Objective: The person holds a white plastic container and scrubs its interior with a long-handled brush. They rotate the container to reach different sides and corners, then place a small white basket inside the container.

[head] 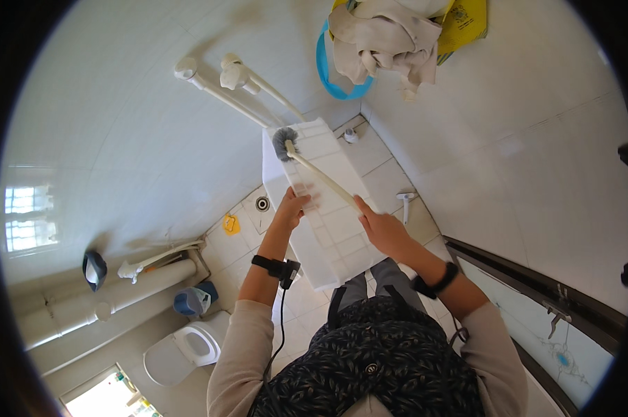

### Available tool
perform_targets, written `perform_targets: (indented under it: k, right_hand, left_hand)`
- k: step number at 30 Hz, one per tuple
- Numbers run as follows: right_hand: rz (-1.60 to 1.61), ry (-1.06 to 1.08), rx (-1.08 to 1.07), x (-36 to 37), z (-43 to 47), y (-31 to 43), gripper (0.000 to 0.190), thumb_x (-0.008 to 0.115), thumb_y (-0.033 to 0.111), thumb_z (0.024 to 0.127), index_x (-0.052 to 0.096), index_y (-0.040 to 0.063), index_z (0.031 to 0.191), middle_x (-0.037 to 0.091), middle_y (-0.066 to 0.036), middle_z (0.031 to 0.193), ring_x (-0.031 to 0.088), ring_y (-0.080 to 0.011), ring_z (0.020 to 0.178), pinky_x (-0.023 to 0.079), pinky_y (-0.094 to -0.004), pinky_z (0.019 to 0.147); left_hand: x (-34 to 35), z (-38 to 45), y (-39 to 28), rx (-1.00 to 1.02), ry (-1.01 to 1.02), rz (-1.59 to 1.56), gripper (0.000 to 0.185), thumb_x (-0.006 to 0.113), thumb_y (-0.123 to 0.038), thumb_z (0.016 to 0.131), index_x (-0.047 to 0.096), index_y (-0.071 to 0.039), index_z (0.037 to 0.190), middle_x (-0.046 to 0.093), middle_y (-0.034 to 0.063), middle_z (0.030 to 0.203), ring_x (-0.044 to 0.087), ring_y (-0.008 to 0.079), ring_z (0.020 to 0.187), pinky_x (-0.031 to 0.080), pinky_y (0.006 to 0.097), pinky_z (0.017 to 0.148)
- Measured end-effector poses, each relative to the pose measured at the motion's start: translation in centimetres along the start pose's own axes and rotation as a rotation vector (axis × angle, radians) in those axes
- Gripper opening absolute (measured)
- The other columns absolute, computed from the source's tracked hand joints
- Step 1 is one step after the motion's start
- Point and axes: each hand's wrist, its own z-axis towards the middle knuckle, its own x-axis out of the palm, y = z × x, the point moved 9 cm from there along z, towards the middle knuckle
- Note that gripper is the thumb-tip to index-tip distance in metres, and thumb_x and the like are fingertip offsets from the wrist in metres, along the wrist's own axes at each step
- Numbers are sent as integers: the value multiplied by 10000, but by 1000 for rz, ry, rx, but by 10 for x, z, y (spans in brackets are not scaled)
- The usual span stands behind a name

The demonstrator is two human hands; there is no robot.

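In my right hand [384,232] is the cream handle of a long-handled brush [324,180]. Its round head of grey bristles [284,144] meets the far left part of a white plastic box-like piece [340,187]. That piece is long and tilted, with a grid of raised ribs on the face towards me. My left hand [291,208] grips its left edge, and some fingers show faintly through the translucent plastic. The underside of the piece is hidden.
A blue hoop [323,62], beige cloth [387,39] and yellow bag [465,26] are at the far wall. White pipes [225,99] jut from the left wall. On the tiled floor lie a drain [262,204] and a white T-shaped tool [406,206]. A toilet [183,349] stands lower left.
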Motion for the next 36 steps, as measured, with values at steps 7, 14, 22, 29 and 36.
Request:
perform_targets:
  k: [7, 14, 22, 29, 36]
  right_hand:
    - [-45, 25, -21, 29, 17, 2, 571, 441, 261, 960, 211, 146, 1470, 609, -180, 634, 604, -373, 587, 470, -499, 544]
    - [-2, -141, -88, 14, 18, 0, 552, 438, 268, 971, 231, 148, 1470, 608, -200, 652, 593, -387, 593, 473, -493, 570]
    - [41, -53, 27, 43, 12, -35, 498, 415, 286, 975, 297, 158, 1442, 618, -192, 652, 604, -392, 597, 479, -500, 561]
    - [-98, -156, 88, 7, 18, -63, 531, 426, 275, 973, 259, 145, 1459, 607, -175, 620, 589, -380, 563, 476, -490, 545]
    - [-7, -63, -57, 50, -29, -15, 565, 436, 270, 967, 212, 163, 1474, 608, -184, 636, 586, -387, 583, 454, -507, 553]
  left_hand:
    - [-7, -2, -2, -1, -8, -6, 422, 491, 75, 857, 419, -58, 1251, 548, 93, 1274, 595, 288, 1111, 547, 426, 876]
    - [-13, -5, 11, -15, -42, 74, 439, 528, 63, 837, 443, -60, 1250, 572, 85, 1226, 606, 279, 1094, 551, 419, 859]
    - [-24, -12, 1, 6, -32, -22, 456, 498, 82, 828, 438, -55, 1258, 577, 91, 1225, 610, 277, 1087, 550, 416, 860]
    - [-18, -17, 4, 16, -44, 42, 472, 501, 100, 799, 447, -71, 1236, 590, 75, 1213, 614, 259, 1084, 548, 393, 863]
    - [-40, -8, 3, -28, -165, 68, 500, 501, 118, 758, 466, -120, 1196, 596, 40, 1162, 648, 206, 969, 523, 303, 729]
